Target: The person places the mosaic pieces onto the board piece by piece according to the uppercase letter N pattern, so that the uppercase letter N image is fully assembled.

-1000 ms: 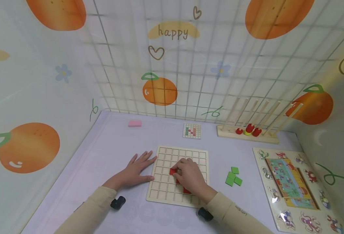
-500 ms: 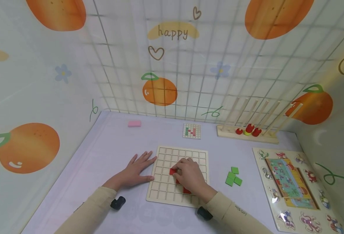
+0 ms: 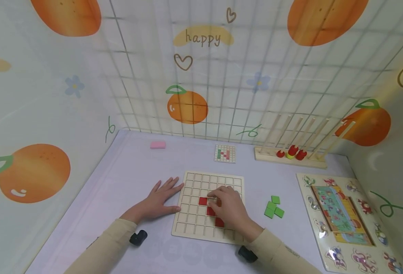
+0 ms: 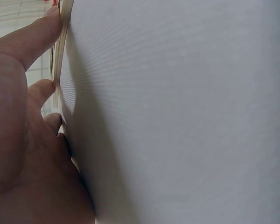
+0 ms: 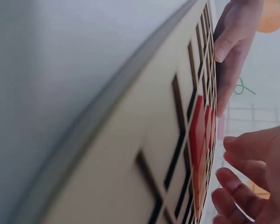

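Note:
A wooden grid board lies on the table, with several square tiles in its cells. Three red tiles step diagonally down to the right, the top one being the red tile. My right hand hovers over the board's right half, thumb and fingers loosely bent and apart. Nothing shows between its fingertips in the right wrist view, where the red tile sits in the board. An orange-red piece is partly hidden behind that hand. My left hand rests flat with spread fingers, touching the board's left edge.
Several green tiles lie right of the board. Behind it are a small pattern card and a pink block. A pegged wooden rack with red and yellow beads stands at back right, a picture puzzle board in front.
My right hand has let go of the upper-left red tile and drawn back a little to the right, uncovering that tile in its cell. My left hand has stayed still.

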Demonstrator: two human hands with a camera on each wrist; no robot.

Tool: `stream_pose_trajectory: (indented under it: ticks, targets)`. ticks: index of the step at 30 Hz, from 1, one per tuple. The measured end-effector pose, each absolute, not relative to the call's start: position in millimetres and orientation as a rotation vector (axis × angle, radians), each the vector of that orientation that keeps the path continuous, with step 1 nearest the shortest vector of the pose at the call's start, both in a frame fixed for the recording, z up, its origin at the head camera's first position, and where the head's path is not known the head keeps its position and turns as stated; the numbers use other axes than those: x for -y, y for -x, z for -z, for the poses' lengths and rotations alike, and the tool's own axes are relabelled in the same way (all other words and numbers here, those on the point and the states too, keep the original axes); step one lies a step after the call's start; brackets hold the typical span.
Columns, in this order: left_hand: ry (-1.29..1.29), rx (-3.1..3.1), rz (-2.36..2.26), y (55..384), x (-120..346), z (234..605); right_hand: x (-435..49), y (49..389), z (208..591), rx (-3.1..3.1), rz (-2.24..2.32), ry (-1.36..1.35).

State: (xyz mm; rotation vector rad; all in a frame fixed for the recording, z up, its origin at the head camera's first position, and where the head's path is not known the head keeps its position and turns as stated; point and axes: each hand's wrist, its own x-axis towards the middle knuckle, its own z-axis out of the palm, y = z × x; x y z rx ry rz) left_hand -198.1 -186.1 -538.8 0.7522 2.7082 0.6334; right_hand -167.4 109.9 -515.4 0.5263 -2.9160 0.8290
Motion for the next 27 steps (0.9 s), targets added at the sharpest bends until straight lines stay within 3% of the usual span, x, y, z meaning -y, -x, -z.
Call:
stream_pose_trajectory:
  ticks: [27]
  targets:
    - [-0.759,-2.718,-0.625,197.3,184.4,538.2,-206.7,146.6,506.6,3.047,-0.8,-0.12]
